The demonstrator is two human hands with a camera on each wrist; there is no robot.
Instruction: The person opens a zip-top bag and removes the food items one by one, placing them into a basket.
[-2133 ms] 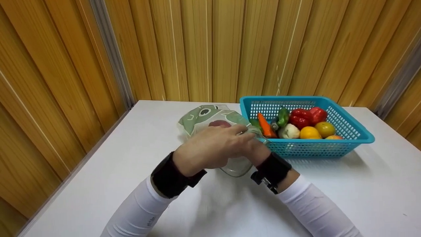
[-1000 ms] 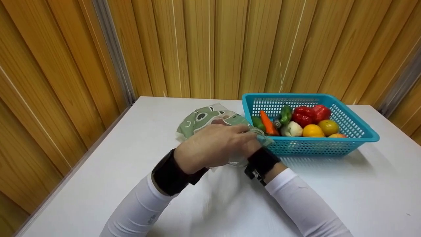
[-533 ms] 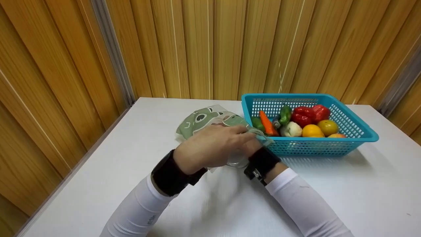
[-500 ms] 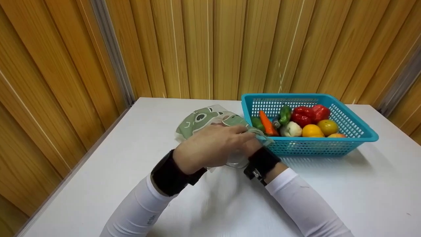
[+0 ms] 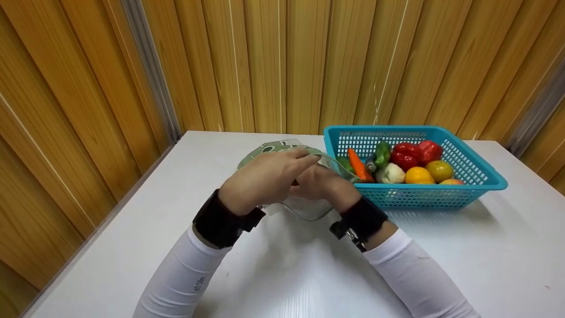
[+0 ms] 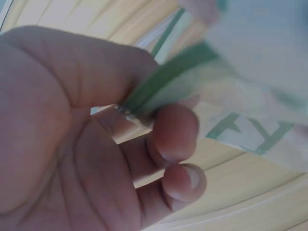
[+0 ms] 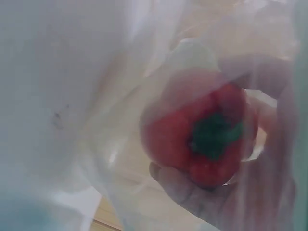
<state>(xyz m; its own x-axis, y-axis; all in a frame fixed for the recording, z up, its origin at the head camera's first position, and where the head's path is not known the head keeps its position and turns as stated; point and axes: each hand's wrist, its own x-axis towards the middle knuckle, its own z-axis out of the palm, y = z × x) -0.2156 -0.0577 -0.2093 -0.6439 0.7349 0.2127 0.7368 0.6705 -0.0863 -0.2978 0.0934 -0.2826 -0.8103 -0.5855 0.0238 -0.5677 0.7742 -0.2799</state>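
Observation:
In the head view a see-through bag (image 5: 308, 208) with a green cartoon print lies under both hands, left of the basket. My left hand (image 5: 262, 179) pinches the green edge of the bag's mouth between thumb and fingers, as the left wrist view shows. My right hand (image 5: 324, 183) reaches into the bag. Seen through the film in the right wrist view, its fingers curl round a red bell pepper (image 7: 168, 137) with a green stem. From the head, only a dark red sliver of the pepper shows between the hands.
A turquoise plastic basket (image 5: 415, 189) stands on the white table (image 5: 176, 212) at the right. It holds a carrot (image 5: 359, 165), a green pepper (image 5: 383, 153), red bell peppers (image 5: 407, 155), a garlic bulb (image 5: 391, 173) and round fruit. Wood-patterned panels (image 5: 304, 66) rise behind.
My left hand has moved up and to the left, lifting the bag's edge, and its mouth is wider. The hands overlap less, and a bit of red shows between them.

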